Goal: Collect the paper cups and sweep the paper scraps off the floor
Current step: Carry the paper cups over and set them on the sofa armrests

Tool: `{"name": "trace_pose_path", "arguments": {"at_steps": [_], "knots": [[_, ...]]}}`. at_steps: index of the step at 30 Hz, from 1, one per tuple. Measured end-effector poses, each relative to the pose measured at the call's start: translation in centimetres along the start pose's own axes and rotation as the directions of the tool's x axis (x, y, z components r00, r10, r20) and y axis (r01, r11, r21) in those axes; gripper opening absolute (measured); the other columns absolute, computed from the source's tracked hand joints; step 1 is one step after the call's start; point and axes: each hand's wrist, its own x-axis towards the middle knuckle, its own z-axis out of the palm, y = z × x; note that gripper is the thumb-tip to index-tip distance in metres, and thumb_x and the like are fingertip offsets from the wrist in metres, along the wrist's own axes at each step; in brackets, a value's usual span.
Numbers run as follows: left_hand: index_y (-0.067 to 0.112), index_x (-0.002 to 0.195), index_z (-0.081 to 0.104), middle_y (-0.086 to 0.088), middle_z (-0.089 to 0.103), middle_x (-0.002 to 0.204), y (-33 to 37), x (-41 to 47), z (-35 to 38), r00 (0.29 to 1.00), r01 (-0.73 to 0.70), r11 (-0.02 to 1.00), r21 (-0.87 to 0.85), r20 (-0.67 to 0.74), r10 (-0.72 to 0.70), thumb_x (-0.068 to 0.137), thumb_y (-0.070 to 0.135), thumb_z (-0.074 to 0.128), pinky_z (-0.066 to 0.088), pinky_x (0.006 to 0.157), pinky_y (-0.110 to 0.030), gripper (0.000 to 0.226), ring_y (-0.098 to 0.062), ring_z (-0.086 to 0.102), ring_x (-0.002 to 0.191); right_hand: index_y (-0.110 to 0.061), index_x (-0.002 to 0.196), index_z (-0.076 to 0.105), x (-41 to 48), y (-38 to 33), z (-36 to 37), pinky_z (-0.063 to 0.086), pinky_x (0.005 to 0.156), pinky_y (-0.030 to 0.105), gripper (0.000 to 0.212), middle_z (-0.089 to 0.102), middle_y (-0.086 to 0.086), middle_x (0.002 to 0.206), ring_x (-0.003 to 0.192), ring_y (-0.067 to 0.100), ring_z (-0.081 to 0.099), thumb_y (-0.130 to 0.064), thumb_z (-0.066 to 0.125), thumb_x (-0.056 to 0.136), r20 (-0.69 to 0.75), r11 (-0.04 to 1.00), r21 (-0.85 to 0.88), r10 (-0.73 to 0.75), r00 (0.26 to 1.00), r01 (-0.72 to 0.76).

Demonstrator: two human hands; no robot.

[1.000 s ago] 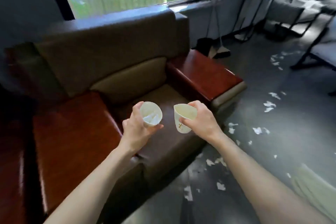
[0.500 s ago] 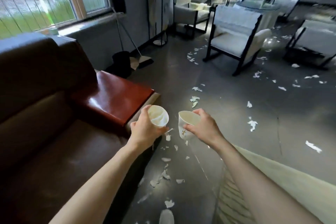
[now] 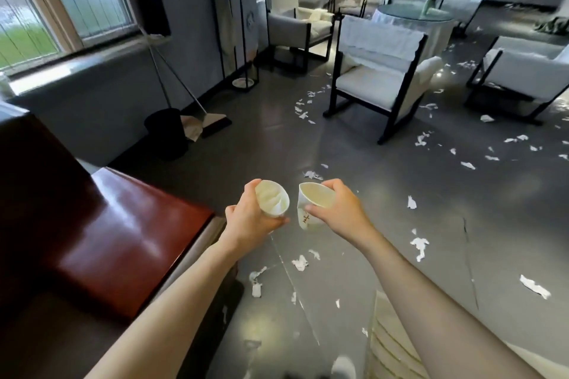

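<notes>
Two paper cups (image 3: 272, 203) (image 3: 314, 204) sit gripped, one per hand (image 3: 251, 218) (image 3: 340, 209), mid-frame, while paper scraps (image 3: 419, 247) litter the unswept floor (image 3: 246, 144).

At your left: brown sofa (image 3: 37, 301), glossy red-brown armrest (image 3: 123, 240). Behind it: window (image 3: 61, 3). Ahead of you: white-cushioned armchair (image 3: 378, 71) on black frame, others beyond; round glass-topped table (image 3: 412, 14). Against the wall: tall black stand (image 3: 235, 40). Lower right: pale rug (image 3: 391, 348).
</notes>
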Motion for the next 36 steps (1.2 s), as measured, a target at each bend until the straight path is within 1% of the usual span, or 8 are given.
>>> {"name": "trace_pose_path", "arguments": {"at_steps": [4,9,11,14,18,24,30,36], "knots": [[0.036,0.115,0.03,0.014,0.04,0.117,1.3,10.3,3.3,0.999,-0.037,0.999,-0.018,0.005,0.037,0.071,0.035,0.08,0.023,0.102,-0.037,0.067,-0.014,0.046,0.114,-0.018,0.118,0.05,11.4,1.2,-2.6,0.041,0.071,0.025,0.048,0.05,-0.004,0.116,0.103,0.015,0.05,-0.028,0.074,0.077,0.019,0.998,-0.018,-0.058,0.998,0.058],[0.041,0.114,0.025,0.02,0.043,0.104,4.0,23.2,5.6,0.994,0.061,0.988,-0.142,-0.079,-0.073,0.067,0.034,0.082,0.037,0.105,-0.047,0.074,-0.016,0.048,0.11,-0.019,0.118,0.049,26.2,1.4,-6.8,0.047,0.081,0.032,0.051,0.053,0.0,0.119,0.107,0.019,0.052,-0.031,0.075,0.076,0.081,0.995,-0.054,-0.084,0.993,0.088],[0.043,0.115,0.025,0.024,0.043,0.103,4.6,27.8,5.4,0.991,0.07,0.983,-0.171,-0.101,-0.089,0.066,0.035,0.082,0.038,0.105,-0.047,0.075,-0.016,0.048,0.111,-0.019,0.118,0.049,31.6,0.4,-7.6,0.053,0.073,0.037,0.051,0.052,0.0,0.117,0.104,0.021,0.054,-0.031,0.075,0.075,0.107,0.995,-0.04,-0.086,0.991,0.09],[0.043,0.115,0.025,0.026,0.041,0.102,3.9,34.0,4.7,0.981,0.09,0.981,-0.173,-0.156,-0.118,0.067,0.034,0.082,0.037,0.105,-0.047,0.075,-0.012,0.047,0.109,-0.016,0.122,0.048,39.0,-1.4,-6.9,0.047,0.065,0.026,0.052,0.052,0.002,0.118,0.103,0.02,0.052,-0.029,0.073,0.078,0.172,0.987,-0.05,-0.14,0.975,0.15],[0.043,0.116,0.024,0.022,0.042,0.108,0.4,42.3,3.5,0.957,0.165,0.965,-0.203,-0.202,-0.206,0.068,0.034,0.082,0.035,0.107,-0.048,0.075,-0.016,0.045,0.117,-0.016,0.121,0.049,48.4,-3.7,-3.0,0.038,0.061,0.015,0.047,0.051,-0.002,0.113,0.096,0.014,0.05,-0.028,0.071,0.081,0.264,0.973,-0.03,-0.212,0.941,0.228],[0.025,0.136,0.026,0.012,0.045,0.114,-6.8,57.0,-0.8,0.899,0.248,0.93,-0.27,-0.295,-0.325,0.069,0.033,0.082,0.033,0.108,-0.05,0.087,-0.022,0.044,0.124,-0.021,0.121,0.047,64.6,-8.8,6.3,0.035,0.05,0.012,0.048,0.052,-0.002,0.116,0.098,0.014,0.051,-0.027,0.071,0.081,0.353,0.976,0.006,-0.206,0.912,0.218],[0.032,0.135,0.025,0.008,0.048,0.114,-12.8,71.9,-10.6,0.824,0.311,0.89,-0.333,-0.371,-0.427,0.066,0.037,0.081,0.04,0.102,-0.051,0.089,-0.026,0.044,0.121,-0.017,0.123,0.048,79.3,-19.2,15.0,0.038,0.058,0.014,0.049,0.053,-0.001,0.115,0.097,0.013,0.051,-0.025,0.071,0.081,0.46,0.962,0.058,-0.263,0.848,0.266],[0.024,0.139,0.031,0.008,0.044,0.119,-16.9,84.4,-18.6,0.72,0.381,0.88,-0.285,-0.505,-0.475,0.059,0.036,0.085,0.034,0.107,-0.047,0.097,-0.022,0.043,0.122,-0.018,0.118,0.049,93.4,-27.2,23.4,0.041,0.069,0.022,0.045,0.053,0.001,0.115,0.099,0.014,0.052,-0.028,0.073,0.08,0.523,0.925,0.072,-0.355,0.775,0.374]]}}
